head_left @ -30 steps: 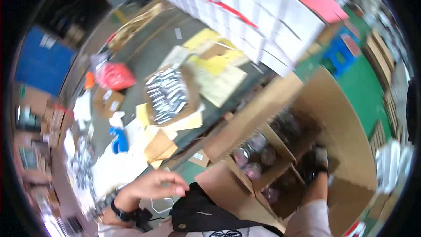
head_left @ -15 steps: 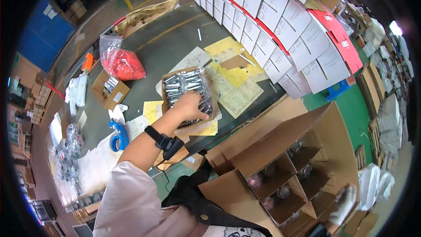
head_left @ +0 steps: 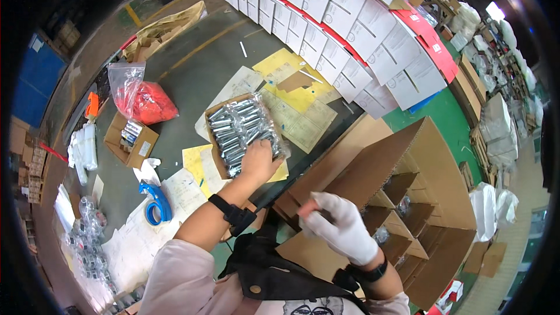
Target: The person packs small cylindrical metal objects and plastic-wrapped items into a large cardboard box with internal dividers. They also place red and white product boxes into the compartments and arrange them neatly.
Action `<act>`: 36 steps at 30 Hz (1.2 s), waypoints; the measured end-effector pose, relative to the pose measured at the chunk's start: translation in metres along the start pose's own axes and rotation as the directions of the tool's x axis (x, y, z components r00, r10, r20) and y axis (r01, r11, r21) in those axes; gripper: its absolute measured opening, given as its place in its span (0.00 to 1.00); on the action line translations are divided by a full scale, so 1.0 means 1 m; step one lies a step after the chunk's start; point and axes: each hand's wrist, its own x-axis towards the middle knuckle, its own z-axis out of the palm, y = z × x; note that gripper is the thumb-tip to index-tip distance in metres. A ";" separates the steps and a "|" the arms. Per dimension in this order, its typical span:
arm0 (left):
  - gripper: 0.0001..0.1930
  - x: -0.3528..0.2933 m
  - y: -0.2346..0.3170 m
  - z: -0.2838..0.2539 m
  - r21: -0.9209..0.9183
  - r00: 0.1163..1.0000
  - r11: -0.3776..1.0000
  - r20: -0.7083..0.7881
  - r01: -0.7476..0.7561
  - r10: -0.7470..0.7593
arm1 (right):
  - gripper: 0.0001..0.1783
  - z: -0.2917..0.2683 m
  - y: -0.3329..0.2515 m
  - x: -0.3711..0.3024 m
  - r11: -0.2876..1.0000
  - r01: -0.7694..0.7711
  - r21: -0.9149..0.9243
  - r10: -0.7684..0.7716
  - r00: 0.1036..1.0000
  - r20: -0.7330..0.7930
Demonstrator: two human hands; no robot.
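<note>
A small open cardboard box (head_left: 217, 160) on the dark table holds shiny metal rod-shaped parts (head_left: 236, 122) with clear plastic film among them. My bare left hand (head_left: 259, 162) is inside its near right part, fingers curled down on one of the rods; the fingertips are partly hidden. My right hand (head_left: 347, 230), in a white glove, is raised over the near edge of a large divided carton (head_left: 431, 198). Its fingers are bent and blurred; a pinkish tip shows at the front, and I cannot make out whether it is a fingertip or a held thing.
Left on the table are a bag of red parts (head_left: 154, 104), a small carton of cylinders (head_left: 143, 140), a blue tape dispenser (head_left: 157, 204) and wrapped metal parts (head_left: 87, 239). Papers (head_left: 309, 111) lie beyond the parts box. Stacked white boxes (head_left: 350, 35) line the far right.
My right hand has come up and left, from the carton's far right side to above its near edge. My left hand stays in the parts box. The whole view has shifted slightly.
</note>
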 end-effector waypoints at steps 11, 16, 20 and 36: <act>0.15 -0.052 -0.021 -0.059 -0.964 0.866 0.249 -0.199 -0.089 -0.459 | 0.07 0.018 0.084 0.231 0.236 0.196 -0.952 -0.627 0.779 0.005; 0.16 -0.109 -0.098 -0.082 -0.826 0.956 -0.556 0.227 0.089 -0.184 | 0.08 0.045 0.123 0.253 -0.436 -0.072 -0.897 -0.555 0.806 0.205; 0.16 -0.115 -0.087 -0.072 -0.865 0.914 -0.492 0.276 0.101 -0.298 | 0.08 0.051 0.088 0.215 0.227 0.258 -0.939 -0.490 0.864 0.118; 0.24 -0.185 -0.136 -0.042 -0.573 0.896 -0.819 0.346 -0.031 -0.277 | 0.18 0.083 0.097 0.211 -0.061 0.425 -0.903 0.157 0.898 0.412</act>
